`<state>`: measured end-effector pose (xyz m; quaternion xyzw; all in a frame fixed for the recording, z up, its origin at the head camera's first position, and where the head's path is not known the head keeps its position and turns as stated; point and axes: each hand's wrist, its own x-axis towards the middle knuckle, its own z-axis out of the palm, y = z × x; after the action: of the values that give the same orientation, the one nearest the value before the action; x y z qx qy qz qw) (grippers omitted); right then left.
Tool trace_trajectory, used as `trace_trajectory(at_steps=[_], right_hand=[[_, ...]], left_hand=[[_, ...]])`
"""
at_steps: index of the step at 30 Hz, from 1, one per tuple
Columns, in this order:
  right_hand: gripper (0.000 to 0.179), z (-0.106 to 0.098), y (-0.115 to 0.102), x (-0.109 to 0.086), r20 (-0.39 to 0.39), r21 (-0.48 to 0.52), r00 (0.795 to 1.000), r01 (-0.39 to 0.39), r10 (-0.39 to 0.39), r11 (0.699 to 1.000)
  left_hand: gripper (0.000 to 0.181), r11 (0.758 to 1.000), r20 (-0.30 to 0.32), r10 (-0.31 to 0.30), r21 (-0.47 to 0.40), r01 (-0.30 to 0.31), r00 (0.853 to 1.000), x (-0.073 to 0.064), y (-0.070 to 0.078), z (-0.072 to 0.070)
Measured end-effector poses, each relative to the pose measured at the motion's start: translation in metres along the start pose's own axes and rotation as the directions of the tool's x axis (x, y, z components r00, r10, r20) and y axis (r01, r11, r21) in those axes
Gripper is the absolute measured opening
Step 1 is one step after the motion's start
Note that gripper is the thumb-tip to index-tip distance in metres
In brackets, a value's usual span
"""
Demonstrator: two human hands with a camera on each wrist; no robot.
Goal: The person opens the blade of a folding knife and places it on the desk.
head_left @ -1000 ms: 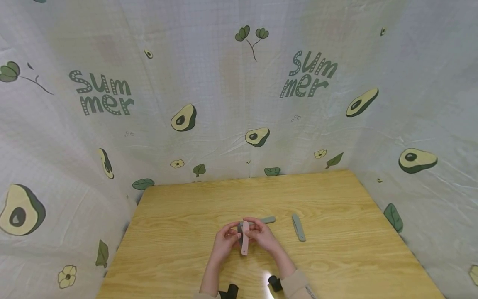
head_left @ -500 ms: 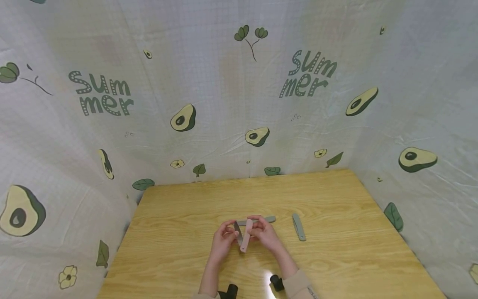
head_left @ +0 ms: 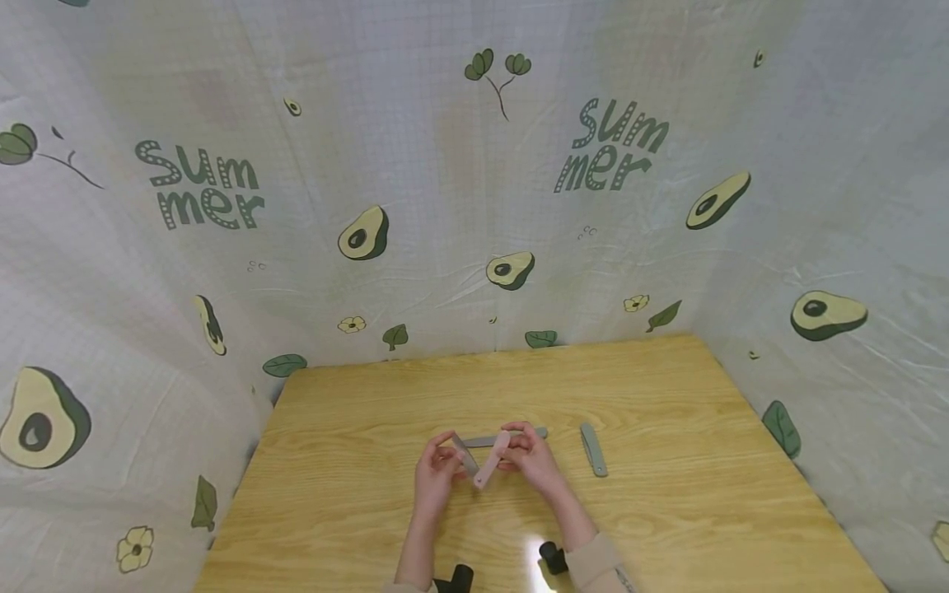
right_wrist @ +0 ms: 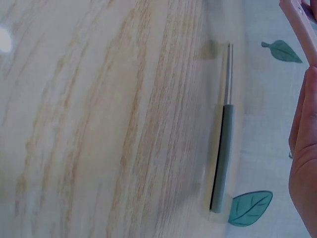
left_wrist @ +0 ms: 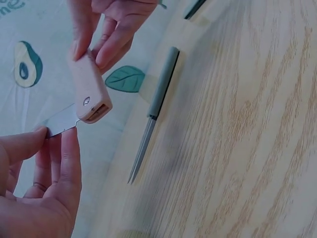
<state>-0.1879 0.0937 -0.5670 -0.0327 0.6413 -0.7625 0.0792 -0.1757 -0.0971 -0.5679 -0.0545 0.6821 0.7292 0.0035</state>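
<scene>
Pink-handled, a slim folding knife (head_left: 493, 459) is held above the yellow wood-grain table (head_left: 334, 511), its silver blade (left_wrist: 62, 121) partly out, pivot toward the person. The left hand (head_left: 436, 478) pinches the blade; the right hand (head_left: 535, 463) pinches the handle's far end. Best grip only the blade's flat faces and swing it slowly, keeping skin off edge and slot. Beyond lie a folded grey-green knife (head_left: 593, 451), rightward, and an unfolded grey-green-handled knife (left_wrist: 162, 87); avocado-printed white cloth (head_left: 437, 173) hangs behind.
</scene>
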Motion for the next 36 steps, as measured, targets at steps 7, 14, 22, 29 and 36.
trace_trajectory(at_steps=[7,14,22,29,36], right_hand=[[0.039,0.000,-0.003,0.000,-0.061,0.094,0.998,0.004,0.002,0.996],[0.037,0.001,-0.005,-0.002,-0.125,0.154,0.992,-0.001,0.021,0.988],[0.036,0.004,-0.005,-0.003,-0.187,0.256,0.982,0.012,0.037,0.967],[0.040,0.009,-0.002,-0.005,-0.242,0.336,0.970,0.064,0.020,0.940],[0.036,0.016,0.000,-0.008,-0.299,0.357,0.954,0.096,0.016,0.929]], left_hand=[[0.045,0.989,-0.047,-0.012,-0.150,0.005,0.999,0.000,0.000,0.000],[0.039,0.976,-0.111,-0.009,-0.218,-0.015,0.994,-0.001,0.002,0.006],[0.038,0.954,-0.180,-0.010,-0.297,-0.045,0.984,-0.002,0.002,0.011],[0.045,0.902,-0.210,0.006,-0.422,-0.096,0.978,-0.001,-0.002,0.015],[0.041,0.876,-0.268,0.008,-0.462,-0.136,0.964,-0.006,-0.002,0.022]])
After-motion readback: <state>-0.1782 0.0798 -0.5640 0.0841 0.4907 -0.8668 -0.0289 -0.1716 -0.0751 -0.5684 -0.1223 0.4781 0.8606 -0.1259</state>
